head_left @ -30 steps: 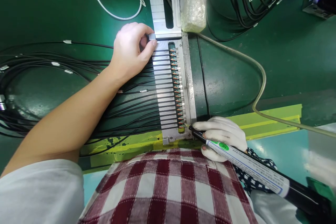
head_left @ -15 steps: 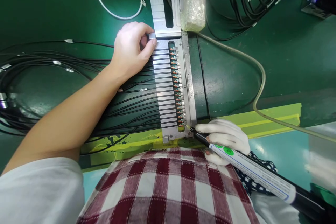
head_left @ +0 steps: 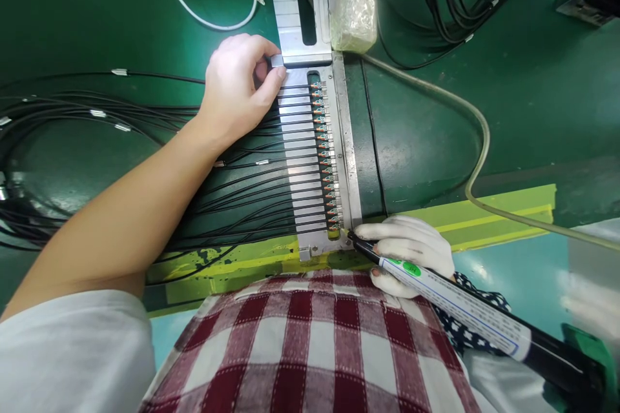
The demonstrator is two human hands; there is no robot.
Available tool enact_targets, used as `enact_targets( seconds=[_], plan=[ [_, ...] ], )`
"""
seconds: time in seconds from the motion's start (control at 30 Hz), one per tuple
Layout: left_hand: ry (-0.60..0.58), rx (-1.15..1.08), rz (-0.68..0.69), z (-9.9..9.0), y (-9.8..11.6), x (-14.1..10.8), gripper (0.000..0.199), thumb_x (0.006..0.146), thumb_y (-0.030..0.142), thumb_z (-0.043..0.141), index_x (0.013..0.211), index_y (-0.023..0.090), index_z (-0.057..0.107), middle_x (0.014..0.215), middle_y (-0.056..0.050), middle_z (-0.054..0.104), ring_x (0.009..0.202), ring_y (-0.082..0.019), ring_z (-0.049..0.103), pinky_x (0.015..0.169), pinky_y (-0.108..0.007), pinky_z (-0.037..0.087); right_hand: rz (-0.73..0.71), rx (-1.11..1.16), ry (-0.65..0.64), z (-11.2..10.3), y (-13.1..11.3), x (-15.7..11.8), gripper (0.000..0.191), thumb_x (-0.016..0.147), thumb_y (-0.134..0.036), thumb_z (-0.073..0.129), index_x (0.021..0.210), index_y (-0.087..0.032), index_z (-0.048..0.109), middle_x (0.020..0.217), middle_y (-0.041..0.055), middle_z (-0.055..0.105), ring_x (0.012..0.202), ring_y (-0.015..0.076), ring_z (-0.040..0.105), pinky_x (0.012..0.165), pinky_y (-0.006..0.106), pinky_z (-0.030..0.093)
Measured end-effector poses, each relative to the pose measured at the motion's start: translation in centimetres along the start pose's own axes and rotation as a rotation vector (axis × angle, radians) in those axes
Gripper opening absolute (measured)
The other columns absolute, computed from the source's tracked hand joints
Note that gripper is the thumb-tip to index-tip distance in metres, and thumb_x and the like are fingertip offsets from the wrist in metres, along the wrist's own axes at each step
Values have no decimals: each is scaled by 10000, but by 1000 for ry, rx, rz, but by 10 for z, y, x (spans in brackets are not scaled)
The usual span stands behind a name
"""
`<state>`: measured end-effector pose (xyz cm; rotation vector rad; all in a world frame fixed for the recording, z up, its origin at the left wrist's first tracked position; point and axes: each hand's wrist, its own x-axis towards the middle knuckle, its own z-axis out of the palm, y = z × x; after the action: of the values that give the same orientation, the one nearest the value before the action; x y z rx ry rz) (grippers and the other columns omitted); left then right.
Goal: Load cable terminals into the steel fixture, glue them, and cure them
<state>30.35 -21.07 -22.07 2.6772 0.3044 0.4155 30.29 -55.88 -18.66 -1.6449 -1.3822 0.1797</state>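
A slotted metal plate [head_left: 300, 174] lies on the green surface, with a row of thin black cables [head_left: 256, 192] running across it to small connectors [head_left: 325, 161] in its slot. My bare left hand [head_left: 242, 84] is closed, thumb and fingers pinching a small metal block [head_left: 277, 61] at the plate's upper left corner. In a white glove, my right hand [head_left: 411, 251] is closed around a thick black dispensing pen [head_left: 460, 310] with a white label. The pen's thin tip points at the lowest connectors; whether it touches them cannot be made out.
Beyond the plate stands another slotted metal piece [head_left: 288, 19], beside a plastic-wrapped block [head_left: 355, 6]. Black cable coils lie left and upper right [head_left: 450, 0]. A pale hose [head_left: 477, 116] curves across the right side. Yellow-green tape [head_left: 494, 213] runs along the near edge.
The whole view has shifted slightly, so the plate and both hands appear a little higher and further left. Both hands keep their holds.
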Motion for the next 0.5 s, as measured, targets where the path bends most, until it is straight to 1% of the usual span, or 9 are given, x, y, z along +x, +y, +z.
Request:
enact_targets(
  seconds=[0.13,0.23,0.3,0.4,0.5],
  plan=[
    [-7,15,-16,-1,2,0,177,932,265,607,1050,132,610,772,14,504,815,-157,532,939,-404,480,-2,5,4,0,-1,0,172,898,-313,661,1026,-210,609,1007,118,789,776,191,758,647,314,580],
    [-16,25,-25,-2,3,1,152,915,215,618,1043,133,604,774,15,502,820,-155,525,948,-403,476,-17,13,5,0,-1,1,154,893,-289,656,1007,-197,607,989,127,789,751,191,753,635,316,577],
    [-25,17,-27,-2,3,1,158,920,223,619,1046,130,598,776,14,494,832,-159,529,966,-418,471,-33,13,2,1,-1,2,128,903,-278,636,992,-193,601,972,131,790,729,191,749,624,321,577],
    [-31,-3,-18,-1,1,1,203,947,305,603,1051,132,589,777,14,483,849,-172,547,980,-448,469,-40,7,-1,1,-1,3,119,913,-286,618,990,-198,597,962,130,792,707,192,745,614,326,581],
    [-21,1,-14,-1,1,1,217,953,339,590,1050,146,595,778,12,495,846,-175,554,964,-443,480,-37,12,6,1,-1,3,135,905,-299,630,1003,-211,600,968,121,794,706,192,746,613,323,586]
  ],
)
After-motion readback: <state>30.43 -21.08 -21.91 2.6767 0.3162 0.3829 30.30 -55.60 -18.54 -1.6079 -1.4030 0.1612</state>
